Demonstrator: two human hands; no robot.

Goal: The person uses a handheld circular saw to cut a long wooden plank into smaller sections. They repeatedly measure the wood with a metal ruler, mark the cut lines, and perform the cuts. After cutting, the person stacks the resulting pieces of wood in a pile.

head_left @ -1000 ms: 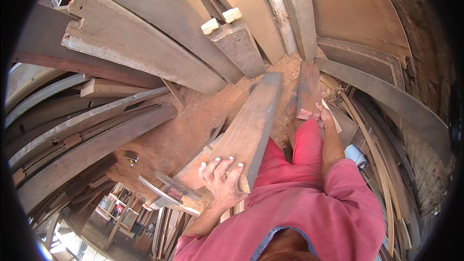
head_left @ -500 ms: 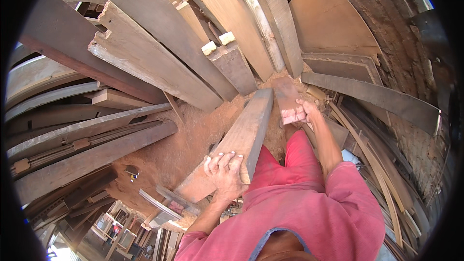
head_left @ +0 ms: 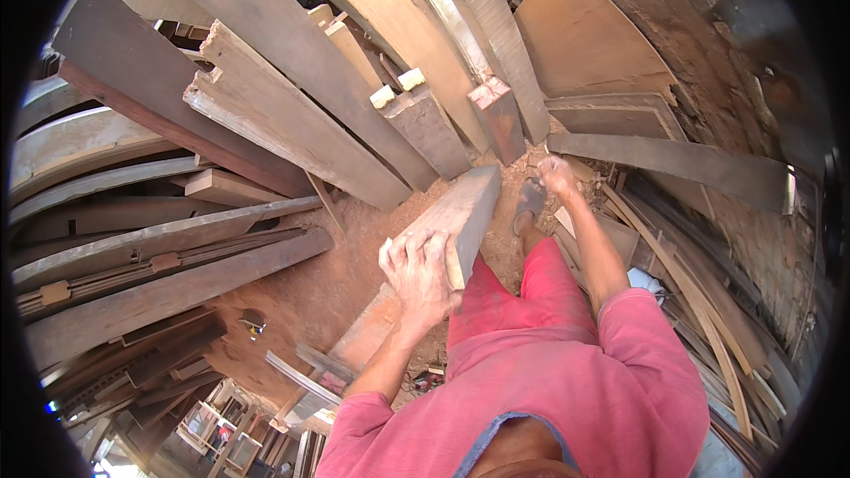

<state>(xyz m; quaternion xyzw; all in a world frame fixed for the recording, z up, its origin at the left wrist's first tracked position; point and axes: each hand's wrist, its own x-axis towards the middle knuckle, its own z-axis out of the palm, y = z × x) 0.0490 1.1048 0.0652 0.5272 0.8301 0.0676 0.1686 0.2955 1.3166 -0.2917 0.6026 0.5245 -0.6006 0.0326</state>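
A thick wooden plank (head_left: 460, 212) tilts up toward me, its far end down at the sawdust-covered ground. My left hand (head_left: 418, 276) is closed over its near upper end, fingers across the broad face. Apart from any board, my right hand (head_left: 556, 175) hangs beyond my knees with its fingers curled in, and I see nothing in them. A short reddish-brown wood block (head_left: 498, 121) with a pale pinkish end stands upright against the leaning boards, to the left of that hand.
Tall boards (head_left: 301, 115) lean in a row ahead. Long planks (head_left: 177, 288) are stacked at the left. A curved board (head_left: 673, 156) and thin strips (head_left: 682, 292) lie on the right beside a rough wall (head_left: 708, 80). Another flat board (head_left: 367, 332) lies below my left forearm.
My right hand has let go of the reddish-brown block, which now stands against the boards farther ahead. My left hand has lifted the plank's near end slightly and shifted right.
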